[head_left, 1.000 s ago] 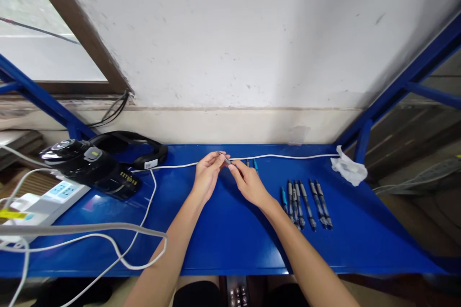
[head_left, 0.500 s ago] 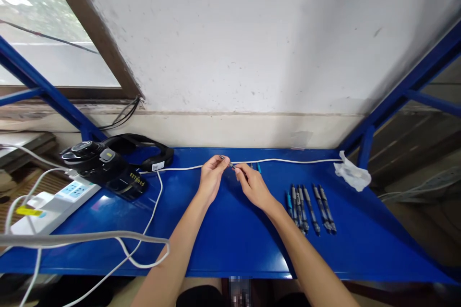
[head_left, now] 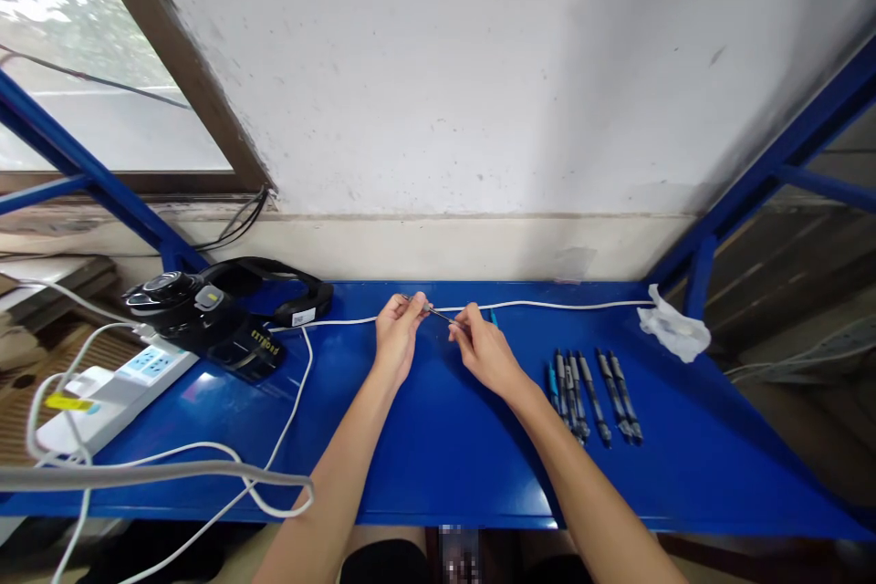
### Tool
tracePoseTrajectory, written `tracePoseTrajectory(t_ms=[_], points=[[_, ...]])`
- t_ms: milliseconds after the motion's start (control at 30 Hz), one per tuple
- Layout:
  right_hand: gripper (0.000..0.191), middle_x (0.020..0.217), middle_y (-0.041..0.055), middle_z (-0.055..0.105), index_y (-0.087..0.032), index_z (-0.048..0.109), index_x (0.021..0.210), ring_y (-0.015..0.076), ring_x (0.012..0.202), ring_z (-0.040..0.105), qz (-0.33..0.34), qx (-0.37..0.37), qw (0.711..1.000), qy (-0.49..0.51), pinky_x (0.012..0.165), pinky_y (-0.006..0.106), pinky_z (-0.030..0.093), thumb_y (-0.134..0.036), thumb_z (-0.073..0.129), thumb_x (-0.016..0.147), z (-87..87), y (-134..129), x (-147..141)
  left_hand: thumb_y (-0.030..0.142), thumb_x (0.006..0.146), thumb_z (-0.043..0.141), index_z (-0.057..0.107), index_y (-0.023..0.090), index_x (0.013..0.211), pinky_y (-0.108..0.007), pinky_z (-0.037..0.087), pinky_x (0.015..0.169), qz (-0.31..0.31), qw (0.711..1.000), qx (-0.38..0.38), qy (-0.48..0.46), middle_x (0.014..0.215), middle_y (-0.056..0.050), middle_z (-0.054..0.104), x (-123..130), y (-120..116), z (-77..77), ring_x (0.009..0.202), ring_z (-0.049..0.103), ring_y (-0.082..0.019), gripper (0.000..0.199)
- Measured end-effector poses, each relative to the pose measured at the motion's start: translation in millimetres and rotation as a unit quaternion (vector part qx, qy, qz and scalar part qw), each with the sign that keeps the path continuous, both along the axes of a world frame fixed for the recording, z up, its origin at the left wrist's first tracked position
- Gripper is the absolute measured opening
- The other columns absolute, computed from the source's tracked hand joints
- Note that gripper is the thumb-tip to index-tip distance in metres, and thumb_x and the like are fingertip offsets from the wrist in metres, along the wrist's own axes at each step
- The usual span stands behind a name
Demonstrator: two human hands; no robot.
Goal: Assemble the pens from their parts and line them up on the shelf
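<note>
Near the back of the blue table (head_left: 438,438), my left hand (head_left: 398,333) pinches a thin dark pen part (head_left: 440,315). Its slim shaft slants down to the right, where the fingertips of my right hand (head_left: 483,347) close on the other end. A gap of bare shaft shows between the two hands. Behind my right hand, a small teal piece (head_left: 494,317) lies partly hidden. Several capped-looking dark pens (head_left: 587,397) lie side by side to the right, with a teal one (head_left: 552,386) at their left end.
A black device with a strap (head_left: 236,338) sits at the left, beside a white power strip (head_left: 123,392). White cables (head_left: 294,401) loop over the left side, and one runs along the back. Crumpled white tissue (head_left: 674,326) lies at the back right. Blue frame bars rise at both sides.
My hands have moved slightly apart, and more of the thin shaft shows between them. The camera view has shifted a little.
</note>
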State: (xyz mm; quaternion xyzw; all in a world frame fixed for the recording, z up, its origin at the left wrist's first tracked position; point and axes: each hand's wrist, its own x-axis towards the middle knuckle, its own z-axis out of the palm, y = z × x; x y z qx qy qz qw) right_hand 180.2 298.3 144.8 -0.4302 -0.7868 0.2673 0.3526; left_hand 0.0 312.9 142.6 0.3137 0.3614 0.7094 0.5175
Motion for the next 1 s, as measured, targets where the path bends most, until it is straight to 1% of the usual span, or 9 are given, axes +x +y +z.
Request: tracePoseTrajectory(t_ms=[100,233,400,533,633,733,833,933,1000], points=[[0.024,0.097,0.0028,0.077,-0.027,0.057,0.128,0.0221,0.08,0.073,-0.01,0.003,1.0,-0.019,0.073,0.031,0.047,-0.042,0.044,0.114,3.8,-1.0,1.0,0.041,0.077,0.097,0.066,0.018,0.085,-0.033,0.057,0.094,-0.003,1.0,-0.004,-0.014,0.094,-0.003,0.079,-6.6,0.2,2.1,0.092,0.077,-0.017,0.04],[0.028,0.097,0.003,0.077,-0.028,0.063,0.119,0.021,0.077,0.072,-0.012,0.018,0.999,-0.038,0.07,0.029,0.044,-0.041,0.038,0.116,7.6,-2.6,0.7,0.042,0.079,0.096,0.071,0.019,0.1,-0.036,0.058,0.096,-0.015,1.0,-0.015,-0.018,0.104,-0.007,0.083,-8.8,-2.4,4.1,0.099,0.081,-0.022,0.039],[0.026,0.094,0.0017,0.077,-0.028,0.061,0.12,0.0211,0.074,0.071,-0.026,0.02,0.999,-0.044,0.069,0.029,0.042,-0.041,0.039,0.116,7.4,-3.0,0.0,0.047,0.083,0.093,0.069,0.02,0.113,-0.036,0.058,0.096,0.028,0.999,-0.008,-0.042,0.112,-0.01,0.083,-13.1,-2.6,6.1,0.105,0.081,-0.024,0.047],[0.026,0.094,0.0021,0.078,-0.028,0.061,0.12,0.0215,0.074,0.071,-0.029,0.019,0.998,-0.046,0.069,0.029,0.042,-0.041,0.038,0.116,6.1,-2.5,-0.7,0.048,0.086,0.091,0.067,0.02,0.116,-0.036,0.057,0.098,0.028,0.999,-0.005,-0.045,0.117,-0.011,0.082,-15.8,-2.0,7.2,0.11,0.081,-0.024,0.048],[0.026,0.091,0.0016,0.077,-0.028,0.061,0.12,0.0218,0.074,0.071,-0.033,0.022,0.998,-0.049,0.068,0.029,0.041,-0.041,0.039,0.115,5.2,-2.3,-1.0,0.05,0.086,0.09,0.066,0.02,0.117,-0.036,0.058,0.098,0.02,0.999,-0.006,-0.035,0.115,-0.01,0.082,-15.1,-2.4,8.2,0.107,0.081,-0.024,0.049],[0.026,0.091,0.0011,0.077,-0.028,0.06,0.119,0.0214,0.073,0.07,-0.034,0.024,0.998,-0.048,0.067,0.029,0.04,-0.042,0.039,0.116,5.4,-2.6,-0.9,0.051,0.086,0.089,0.065,0.021,0.118,-0.035,0.06,0.093,0.006,1.0,-0.008,-0.022,0.11,-0.01,0.083,-12.9,-4.1,9.7,0.103,0.082,-0.024,0.05],[0.025,0.09,0.001,0.076,-0.028,0.06,0.118,0.0215,0.074,0.07,-0.033,0.026,0.998,-0.042,0.067,0.029,0.038,-0.042,0.039,0.116,5.1,-2.6,-1.0,0.051,0.09,0.086,0.066,0.02,0.119,-0.034,0.061,0.091,-0.011,1.0,-0.005,0.014,0.109,-0.011,0.084,-9.0,-6.9,10.8,0.098,0.083,-0.024,0.047],[0.024,0.088,0.0009,0.074,-0.027,0.058,0.121,0.0216,0.073,0.069,-0.026,0.015,0.999,-0.012,0.067,0.029,0.039,-0.043,0.042,0.115,1.6,-1.4,-2.0,0.049,0.092,0.084,0.067,0.019,0.119,-0.035,0.062,0.09,-0.038,0.998,0.007,0.055,0.109,-0.012,0.084,-3.1,-9.5,10.6,0.093,0.083,-0.023,0.044],[0.022,0.089,0.0009,0.073,-0.026,0.054,0.121,0.0217,0.073,0.068,-0.021,0.004,0.999,0.028,0.067,0.029,0.041,-0.046,0.049,0.112,-2.2,-0.2,-3.0,0.048,0.092,0.084,0.067,0.019,0.117,-0.035,0.062,0.09,-0.053,0.997,0.014,0.059,0.107,-0.012,0.084,0.9,-10.7,9.9,0.092,0.083,-0.023,0.043]])
